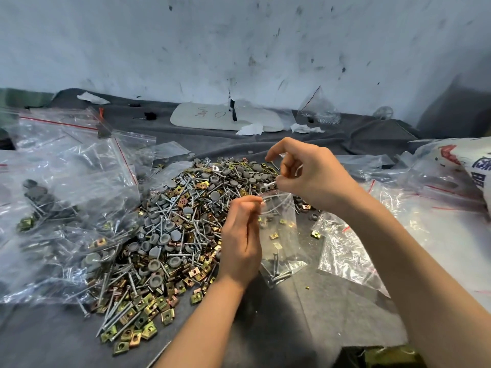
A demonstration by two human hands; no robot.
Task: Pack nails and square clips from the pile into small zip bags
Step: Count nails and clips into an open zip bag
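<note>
Nails [170,208] and square clips [148,301] are lying mixed in the pile [186,197] on the grey cloth [292,328]. We are pinching the mouth of a small zip bag [281,235] with our left hand [243,235], and our right hand [310,176] is pinching a nail [269,184] just above that opening.

A: The nails [117,317]?
B: Bright silvery metal, shiny. The clips [147,332] are yellowish plated metal with a rainbow sheen.
A: The grey caps [155,265]?
B: Smooth matt plastic. The bags [281,235] are clear, glossy, crinkled plastic.
A: The bench [305,328]?
B: Dark grey matt cloth, felt-like, with crumpled white paper scraps [251,128].
</note>
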